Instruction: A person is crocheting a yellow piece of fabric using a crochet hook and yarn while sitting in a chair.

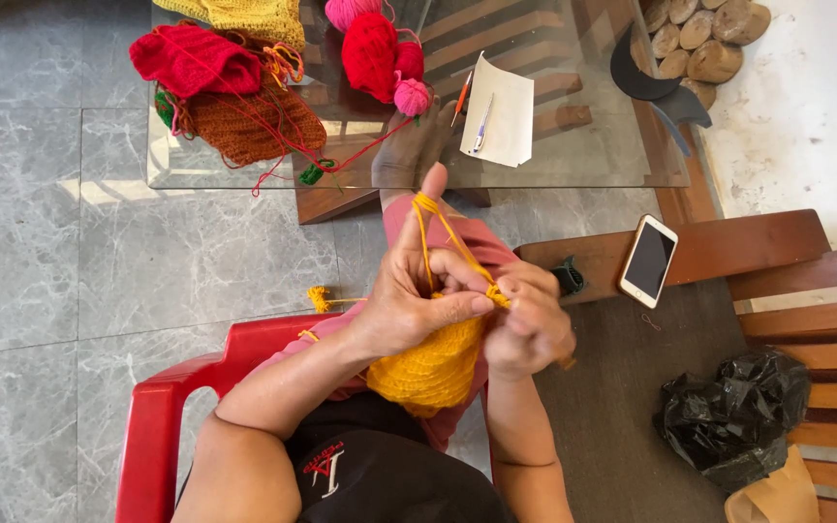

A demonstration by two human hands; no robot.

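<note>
My left hand (417,291) pinches the top edge of a yellow crocheted piece (433,366) that lies in my lap. Its forefinger points up with yellow yarn (426,232) looped over it. My right hand (528,323) is closed at the same edge, right against the left hand; whatever tool it grips is hidden inside the fingers. A yellow yarn tail (319,296) hangs to the left of my knee.
A glass table (573,145) ahead carries red (194,58), orange and yellow crocheted pieces, red and pink yarn balls (377,48), and paper with pens (501,108). A phone (648,260) lies on a wooden armrest at right. A black bag (733,412) sits lower right. I sit on a red chair (157,416).
</note>
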